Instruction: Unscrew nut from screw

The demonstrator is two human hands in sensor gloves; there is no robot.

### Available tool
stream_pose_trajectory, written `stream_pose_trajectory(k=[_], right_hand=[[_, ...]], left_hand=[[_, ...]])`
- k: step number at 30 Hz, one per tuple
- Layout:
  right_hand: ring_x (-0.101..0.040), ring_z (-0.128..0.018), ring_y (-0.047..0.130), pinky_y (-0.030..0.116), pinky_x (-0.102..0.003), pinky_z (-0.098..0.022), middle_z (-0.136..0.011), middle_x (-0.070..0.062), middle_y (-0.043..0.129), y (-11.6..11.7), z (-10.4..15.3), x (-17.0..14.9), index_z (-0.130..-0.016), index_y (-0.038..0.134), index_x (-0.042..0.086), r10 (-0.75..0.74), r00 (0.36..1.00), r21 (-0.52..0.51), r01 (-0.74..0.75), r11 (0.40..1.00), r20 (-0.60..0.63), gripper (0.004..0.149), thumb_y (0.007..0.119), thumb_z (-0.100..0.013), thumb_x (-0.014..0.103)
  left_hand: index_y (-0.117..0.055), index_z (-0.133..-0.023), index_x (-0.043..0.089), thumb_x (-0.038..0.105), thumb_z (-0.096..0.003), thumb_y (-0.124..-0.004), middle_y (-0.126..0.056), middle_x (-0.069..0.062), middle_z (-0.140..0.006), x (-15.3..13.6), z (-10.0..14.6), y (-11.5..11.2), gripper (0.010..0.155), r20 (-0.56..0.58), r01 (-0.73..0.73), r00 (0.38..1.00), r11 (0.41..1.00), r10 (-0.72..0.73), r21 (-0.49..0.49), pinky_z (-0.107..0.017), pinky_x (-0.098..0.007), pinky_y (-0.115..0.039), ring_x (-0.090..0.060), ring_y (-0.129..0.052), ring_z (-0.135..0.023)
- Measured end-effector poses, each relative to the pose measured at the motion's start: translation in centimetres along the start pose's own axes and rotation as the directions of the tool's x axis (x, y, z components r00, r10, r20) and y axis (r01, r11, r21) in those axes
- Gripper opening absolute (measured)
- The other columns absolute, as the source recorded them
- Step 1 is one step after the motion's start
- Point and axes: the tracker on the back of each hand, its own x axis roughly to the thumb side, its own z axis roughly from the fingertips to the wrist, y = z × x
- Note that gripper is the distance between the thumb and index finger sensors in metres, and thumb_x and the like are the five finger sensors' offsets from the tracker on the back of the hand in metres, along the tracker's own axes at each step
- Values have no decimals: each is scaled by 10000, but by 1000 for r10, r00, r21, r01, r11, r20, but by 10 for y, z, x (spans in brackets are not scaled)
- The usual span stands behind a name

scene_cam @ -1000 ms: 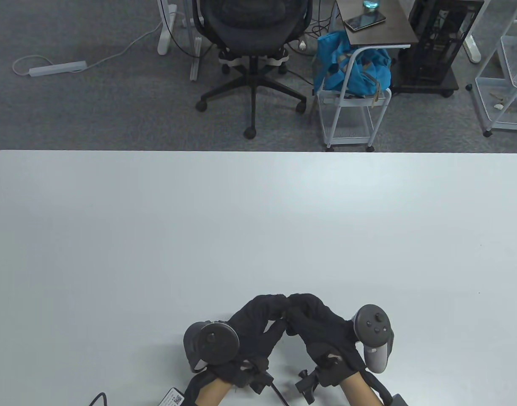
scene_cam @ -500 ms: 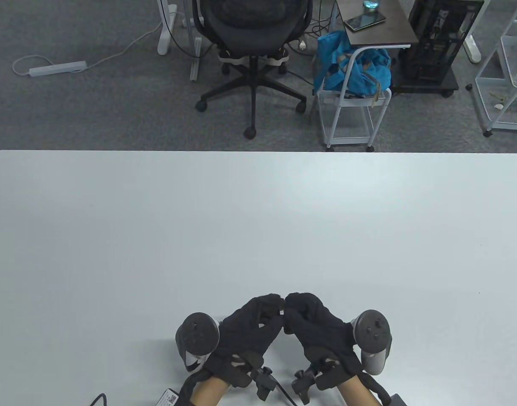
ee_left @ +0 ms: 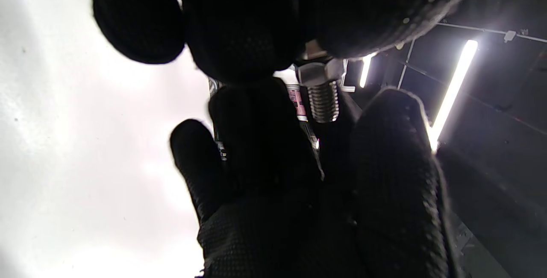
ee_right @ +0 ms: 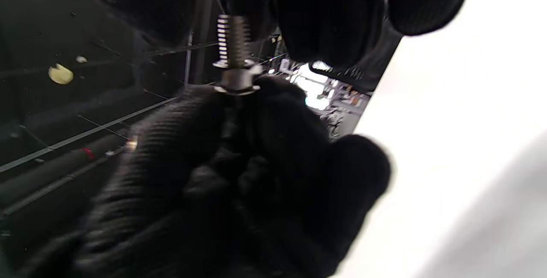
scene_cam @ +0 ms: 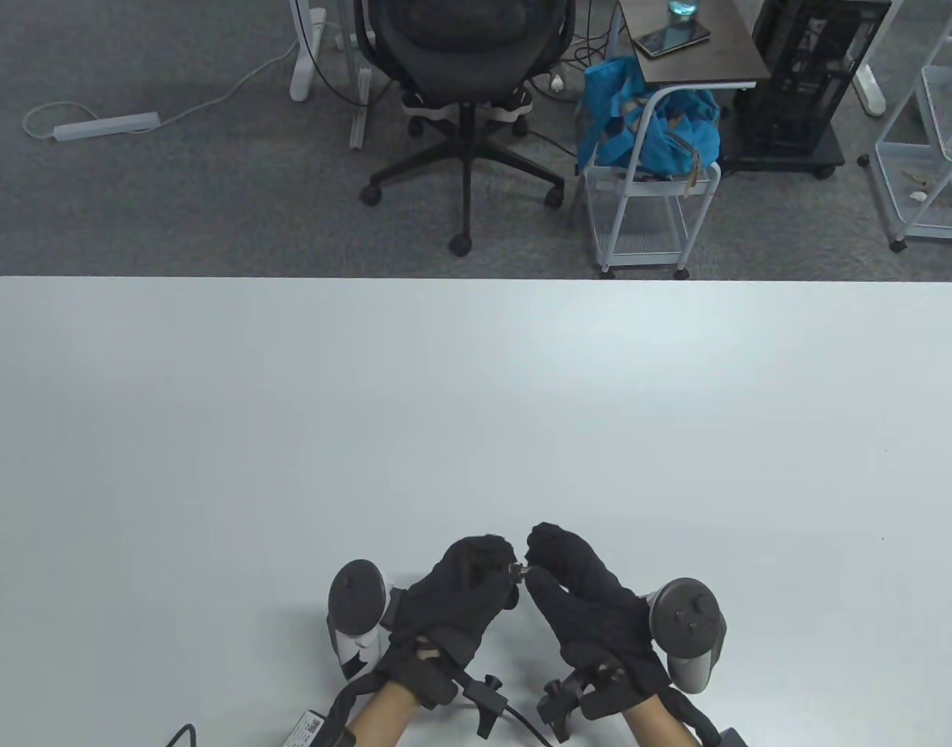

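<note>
A: Starting at the left, what is the left hand (scene_cam: 464, 595) doing?
B: It sits low in the table view, just left of centre, fingers curled toward the right hand. In the left wrist view its fingers (ee_left: 239, 21) hang from the top edge and pinch the end of the screw (ee_left: 321, 90) that carries the nut (ee_left: 318, 73); the bare threads point down the frame.

A: And where is the screw in the table view?
B: It is a small metal glint (scene_cam: 517, 572) between the two hands, held above the worktop (scene_cam: 476, 405) near the bottom edge, centre.

A: The right hand?
B: The right hand (scene_cam: 584, 595) is just right of centre, fingertips meeting the left hand's. In the right wrist view its fingers (ee_right: 324, 13) come from the top edge and close on the threaded end of the screw (ee_right: 233, 41), while the nut (ee_right: 237, 79) sits lower, against the left hand's fingers.

A: So both are gripping?
B: Yes, each hand is clenched on one end of the same screw.

A: Anything behind?
B: An office chair (scene_cam: 464, 78) at top centre, a blue bag (scene_cam: 647, 124) to its right.
</note>
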Motion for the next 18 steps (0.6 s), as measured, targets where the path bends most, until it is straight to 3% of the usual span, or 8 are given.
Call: stream_pose_trajectory(k=[3, 6, 14, 18], right_hand=[[-349, -519, 956, 782, -613, -503, -704, -123, 932, 2, 0, 0, -929, 760, 74, 42, 999, -7, -42, 999, 4, 578, 757, -526, 487], [-301, -475, 963, 809, -580, -496, -651, -93, 937, 3, 0, 3, -907, 765, 76, 52, 998, -9, -52, 999, 34, 532, 783, -517, 436], [-379, -806, 803, 680, -628, -636, -972, -142, 717, 5, -2, 6, -951, 743, 256, -17, 997, 76, 11, 997, 69, 445, 828, -515, 282], [-445, -879, 703, 614, -663, -644, -1047, -208, 616, 4, -2, 0, -1026, 679, 215, -103, 994, 73, 101, 992, 31, 533, 784, -535, 394]], left_hand=[[-767, -927, 240, 380, -469, -865, -900, -134, -839, 1, 0, -3, 488, 17, 38, 999, 999, -38, -6, -549, -566, -831, -242, -995, -567], [-773, -923, 235, 388, -471, -863, -914, -130, -825, 1, 1, -4, 485, 16, 49, 999, 999, -49, -5, -537, -564, -840, -235, -1004, -549], [-767, -922, 235, 391, -468, -865, -910, -128, -823, -1, 0, -1, 490, -20, 14, 1000, 1000, -14, 14, -534, -560, -840, -232, -1000, -547], [-758, -925, 232, 386, -470, -861, -899, -131, -830, -1, 1, -1, 492, -15, 23, 1000, 1000, -23, 17, -540, -562, -831, -231, -994, -551]])
